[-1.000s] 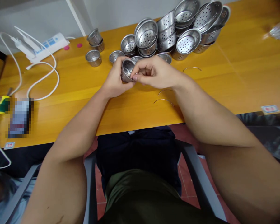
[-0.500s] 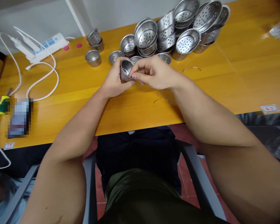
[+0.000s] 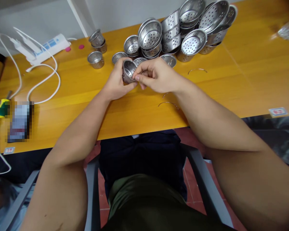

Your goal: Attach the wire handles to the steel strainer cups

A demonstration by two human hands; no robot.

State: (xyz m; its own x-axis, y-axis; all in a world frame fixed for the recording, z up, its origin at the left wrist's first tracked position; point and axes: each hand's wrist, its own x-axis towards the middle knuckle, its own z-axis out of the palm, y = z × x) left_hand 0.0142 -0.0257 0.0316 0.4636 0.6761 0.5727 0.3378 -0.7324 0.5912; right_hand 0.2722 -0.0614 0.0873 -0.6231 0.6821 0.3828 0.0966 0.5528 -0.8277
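Note:
My left hand (image 3: 116,81) is wrapped round a small perforated metal cup (image 3: 129,69), tilted with its mouth towards me above the table. My right hand (image 3: 157,75) is closed in a pinch at the cup's right rim; whatever its fingertips hold is hidden. Just beyond my hands stand more small perforated cups, among them one (image 3: 119,57) behind my left fingers and another (image 3: 169,60) behind my right hand. Near my right forearm a thin curved metal wire (image 3: 168,102) lies on the table, and a similar wire (image 3: 197,69) lies farther right.
Stacked perforated metal bowls (image 3: 170,35) crowd the back of the wooden table (image 3: 135,112). Three small cups, one of them a separate cup (image 3: 95,60), stand at back left. A power strip (image 3: 48,49) with white cables, a phone (image 3: 19,122) and a yellow-green handled tool (image 3: 2,108) lie left.
Both hands and the cup have shifted very slightly left. The right fingertips stay pinched at the cup's rim, and the other things lie as before.

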